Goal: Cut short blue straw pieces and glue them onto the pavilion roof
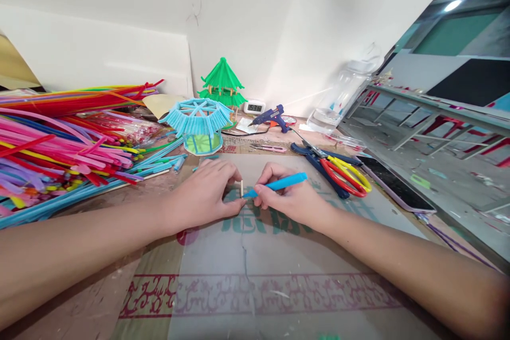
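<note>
Between the thumb and finger of my left hand (213, 188) a short pale wooden stick (241, 187) is pinched upright, just above the translucent mat. My right hand (285, 196) grips a light blue marker (287, 181) like a pen, its tip touching or very close to the stick's lower part. Behind my left hand stands a small round pavilion model (201, 125) with a light blue roof frame and posts on a green base. A green tiered pagoda model (223, 85) rises behind it.
Piles of coloured pipe cleaners (67, 143) cover the left side. A hot glue gun (273, 117), a digital clock (255, 107), tweezers (268, 147), red-and-yellow-handled pliers (345, 172), a phone (394, 183) and a clear plastic bottle (338, 95) lie or stand at the back and right.
</note>
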Available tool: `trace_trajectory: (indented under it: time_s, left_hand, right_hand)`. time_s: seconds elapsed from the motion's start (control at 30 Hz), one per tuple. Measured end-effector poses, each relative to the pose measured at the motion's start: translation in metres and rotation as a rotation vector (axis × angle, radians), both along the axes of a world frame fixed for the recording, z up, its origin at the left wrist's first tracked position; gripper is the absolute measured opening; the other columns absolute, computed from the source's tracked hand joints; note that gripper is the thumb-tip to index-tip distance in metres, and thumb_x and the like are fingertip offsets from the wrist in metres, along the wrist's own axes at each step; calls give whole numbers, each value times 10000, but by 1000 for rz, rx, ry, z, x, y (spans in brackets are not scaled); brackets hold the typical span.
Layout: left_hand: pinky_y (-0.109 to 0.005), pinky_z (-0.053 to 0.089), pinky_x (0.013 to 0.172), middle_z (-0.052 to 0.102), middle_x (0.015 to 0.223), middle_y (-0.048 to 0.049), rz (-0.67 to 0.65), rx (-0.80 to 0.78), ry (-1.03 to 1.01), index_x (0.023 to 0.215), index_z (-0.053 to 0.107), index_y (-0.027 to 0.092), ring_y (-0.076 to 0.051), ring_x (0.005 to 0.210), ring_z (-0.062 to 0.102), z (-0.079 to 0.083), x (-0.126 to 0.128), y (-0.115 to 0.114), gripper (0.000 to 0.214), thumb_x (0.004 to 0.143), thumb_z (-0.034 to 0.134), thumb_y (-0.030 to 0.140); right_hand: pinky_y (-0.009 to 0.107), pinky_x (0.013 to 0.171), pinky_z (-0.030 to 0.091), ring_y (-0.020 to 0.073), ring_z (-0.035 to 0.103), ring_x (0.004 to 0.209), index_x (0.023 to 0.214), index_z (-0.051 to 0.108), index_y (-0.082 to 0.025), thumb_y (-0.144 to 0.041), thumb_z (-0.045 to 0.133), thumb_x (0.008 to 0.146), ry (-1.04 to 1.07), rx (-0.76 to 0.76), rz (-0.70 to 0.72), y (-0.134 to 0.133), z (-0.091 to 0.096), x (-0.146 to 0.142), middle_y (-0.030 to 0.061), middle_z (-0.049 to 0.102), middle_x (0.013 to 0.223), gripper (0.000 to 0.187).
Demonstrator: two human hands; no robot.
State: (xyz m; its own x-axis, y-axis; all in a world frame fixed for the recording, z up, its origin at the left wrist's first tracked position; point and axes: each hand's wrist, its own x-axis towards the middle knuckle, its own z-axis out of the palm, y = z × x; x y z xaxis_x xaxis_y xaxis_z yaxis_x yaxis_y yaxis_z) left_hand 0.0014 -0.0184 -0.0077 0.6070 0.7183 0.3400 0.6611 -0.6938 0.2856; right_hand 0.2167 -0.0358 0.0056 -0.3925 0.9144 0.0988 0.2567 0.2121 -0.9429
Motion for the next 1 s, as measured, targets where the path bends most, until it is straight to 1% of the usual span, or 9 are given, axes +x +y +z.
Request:
trace_trajectory:
  time_s: [0.1, 0.27, 0.47, 0.6, 0.83, 1.0]
  left_hand:
    - [-397, 439, 782, 611, 881, -34, -4, 7, 0, 926, 535, 196, -245, 874, 583, 0, 0, 0, 284, 836, 659, 435]
    - [-403, 447, 792, 613, 882, -30, 2, 6, 12, 915, 527, 203, -245, 881, 588, 0, 0, 1, 277, 822, 668, 422]
    - [-403, 441, 782, 604, 872, -31, -1, 5, 5, 915, 537, 196, -244, 869, 579, -1, 0, 1, 283, 829, 666, 433]
    - [-399, 439, 785, 602, 868, -31, -3, 3, 10, 913, 542, 196, -242, 866, 575, 0, 0, 0, 288, 843, 653, 452]
    - [-407, 441, 812, 614, 883, -30, -5, -5, 0, 914, 541, 198, -239, 873, 578, 2, 0, -1, 277, 832, 669, 430]
    - [-396, 439, 794, 613, 881, -29, -4, 1, 3, 915, 543, 199, -242, 873, 580, 1, 0, -1, 283, 829, 674, 434]
  right_hand:
    - [252, 505, 469, 121, 601, 529, 782, 526, -220, -382, 706, 828, 0, 5, 14, -1, 0, 0, -8, 673, 643, 247]
    - [249, 500, 473, 115, 597, 515, 788, 527, -224, -389, 710, 817, 21, 6, -42, -1, 0, -1, -13, 673, 649, 248]
    - [247, 494, 487, 110, 590, 503, 765, 522, -226, -390, 723, 804, 16, -18, -23, -1, 1, -2, -24, 664, 621, 262]
    - [251, 489, 493, 112, 590, 495, 754, 514, -228, -392, 701, 820, -2, -23, -1, -1, 2, -2, -26, 659, 601, 258]
    - [257, 496, 480, 121, 608, 506, 812, 517, -229, -431, 707, 827, 34, 3, -36, 1, -1, -2, -22, 675, 648, 278]
    - [255, 496, 480, 120, 607, 498, 776, 521, -227, -426, 729, 811, 24, -18, -22, 1, 0, -2, -23, 678, 623, 291]
